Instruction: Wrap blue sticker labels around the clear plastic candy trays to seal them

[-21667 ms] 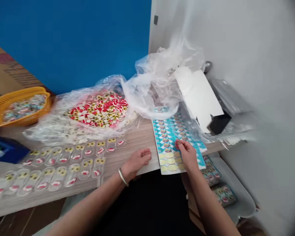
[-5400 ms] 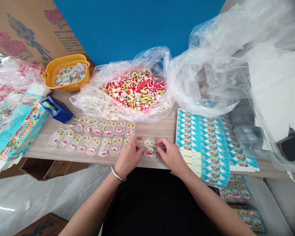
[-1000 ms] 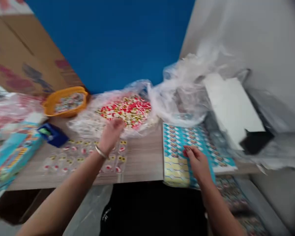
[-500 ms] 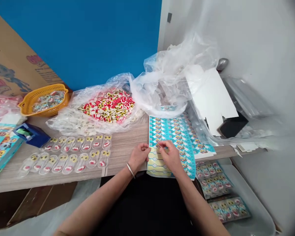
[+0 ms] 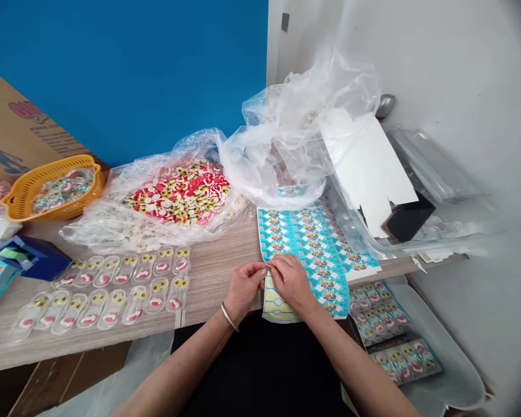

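Note:
A sheet of blue printed stickers [image 5: 312, 240] lies in front of me and hangs a little over the table's front edge. Its lower left part is bare yellowish backing [image 5: 278, 302] with cut outlines. My left hand [image 5: 245, 289], with a bangle on the wrist, is closed in a pinch at the sheet's left edge. My right hand [image 5: 292, 282] lies over the sheet, thumb and forefinger pinched against the left fingertips. Both pinches meet at that edge, where the blue stickers border the bare backing. The exact bit between the fingertips is mostly hidden.
Clear blister trays [image 5: 113, 289] with eye and mouth pieces stand in rows at left. Behind are a bag of loose pieces [image 5: 186, 194], a yellow basket [image 5: 54, 185] and a blue tape dispenser [image 5: 32, 258]. Plastic bags [image 5: 286, 150] and white card [image 5: 369, 168] lie right; filled packs [image 5: 386, 315] sit below.
My right hand has moved left across the sheet until its fingertips meet those of my left hand at the edge. The view has shifted slightly to the right.

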`<act>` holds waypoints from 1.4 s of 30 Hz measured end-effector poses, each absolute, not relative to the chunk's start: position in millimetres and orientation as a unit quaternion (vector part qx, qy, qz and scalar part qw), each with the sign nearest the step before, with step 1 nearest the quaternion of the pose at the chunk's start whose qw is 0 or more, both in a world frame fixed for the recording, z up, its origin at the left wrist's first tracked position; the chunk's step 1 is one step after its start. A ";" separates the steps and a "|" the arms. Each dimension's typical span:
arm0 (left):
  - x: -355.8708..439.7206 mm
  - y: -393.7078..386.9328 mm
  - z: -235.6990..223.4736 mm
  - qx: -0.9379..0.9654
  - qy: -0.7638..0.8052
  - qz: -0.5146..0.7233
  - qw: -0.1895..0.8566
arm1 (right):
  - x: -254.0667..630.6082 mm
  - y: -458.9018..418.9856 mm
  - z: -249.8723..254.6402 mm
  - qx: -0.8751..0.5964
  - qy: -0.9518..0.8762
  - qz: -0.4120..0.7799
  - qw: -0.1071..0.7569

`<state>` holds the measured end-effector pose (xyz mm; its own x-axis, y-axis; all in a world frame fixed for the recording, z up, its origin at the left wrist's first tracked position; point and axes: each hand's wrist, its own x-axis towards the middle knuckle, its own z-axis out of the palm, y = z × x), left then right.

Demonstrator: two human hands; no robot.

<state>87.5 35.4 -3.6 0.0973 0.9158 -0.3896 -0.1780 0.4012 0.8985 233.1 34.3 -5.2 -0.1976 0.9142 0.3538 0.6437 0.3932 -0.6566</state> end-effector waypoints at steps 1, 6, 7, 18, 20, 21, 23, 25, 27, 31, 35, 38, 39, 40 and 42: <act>88.5 35.6 -2.9 0.344 0.527 0.420 0.654 | 231.2 33.8 -4.8 -0.527 -0.744 0.182 0.368; 90.3 35.9 -2.8 0.346 0.530 0.405 0.660 | 225.9 36.1 -7.8 -0.580 -0.639 0.287 0.416; 89.5 35.5 -3.9 0.359 0.533 0.396 0.656 | 226.8 37.3 -9.4 -0.585 -0.610 0.322 0.426; 77.3 23.6 9.9 0.837 0.408 0.325 0.165 | 236.7 45.0 -12.5 -0.557 -0.470 0.482 0.487; 81.1 27.3 4.9 0.881 0.365 0.256 0.159 | 239.1 46.5 -9.7 -0.555 -0.428 0.497 0.512; 83.1 29.7 0.8 0.888 0.370 0.224 0.157 | 241.3 47.0 -6.6 -0.555 -0.399 0.498 0.534; 86.6 34.3 -7.4 0.889 0.389 0.178 0.162 | 246.4 46.1 4.2 -0.553 -0.344 0.471 0.596; 89.0 37.1 -10.5 0.875 0.396 0.182 0.210 | 249.5 41.9 20.1 -0.548 -0.334 0.402 0.653; 89.4 36.0 -4.7 0.815 0.410 0.241 0.332 | 247.1 34.6 36.0 -0.550 -0.404 0.319 0.658; 79.3 19.2 24.4 0.467 0.432 0.442 0.633 | 222.0 20.1 46.0 -0.496 -0.665 0.203 0.520; 47.5 -5.5 44.3 0.206 0.468 0.552 0.659 | 172.8 15.0 36.7 -0.382 -0.808 0.175 0.413; 7.4 -19.6 46.9 0.132 0.534 0.587 0.595 | 132.2 15.9 36.5 -0.286 -0.865 0.218 0.349; -8.3 -23.1 47.0 0.114 0.546 0.602 0.572 | 120.3 17.1 36.8 -0.259 -0.875 0.240 0.331; -24.6 -26.0 47.4 0.099 0.551 0.618 0.551 | 109.7 18.6 36.5 -0.247 -0.877 0.258 0.320; -57.3 -31.2 49.6 0.074 0.552 0.658 0.506 | 92.2 23.0 32.6 -0.278 -0.867 0.274 0.310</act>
